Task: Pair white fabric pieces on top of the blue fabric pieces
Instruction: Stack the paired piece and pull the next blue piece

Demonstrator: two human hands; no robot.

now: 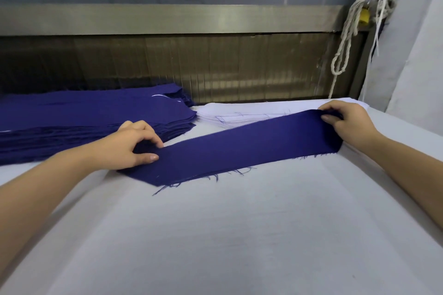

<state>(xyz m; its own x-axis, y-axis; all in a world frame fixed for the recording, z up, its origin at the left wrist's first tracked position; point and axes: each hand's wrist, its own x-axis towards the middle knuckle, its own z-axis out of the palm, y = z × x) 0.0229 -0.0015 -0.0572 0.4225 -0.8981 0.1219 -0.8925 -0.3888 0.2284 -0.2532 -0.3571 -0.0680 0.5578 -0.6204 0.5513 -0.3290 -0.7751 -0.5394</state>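
Our left hand (134, 148) pinches the blue strip (239, 151) at nine o'clock. Our right hand (350, 124) grasps its two o'clock end, near the white stack (230, 115).

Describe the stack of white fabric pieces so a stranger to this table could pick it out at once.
Start at the white-covered table and look to its far edge, below the metal rail. The stack of white fabric pieces lies there, right of the blue stack and behind the single blue strip. Only it shows layered white edges with stray blue threads on top.
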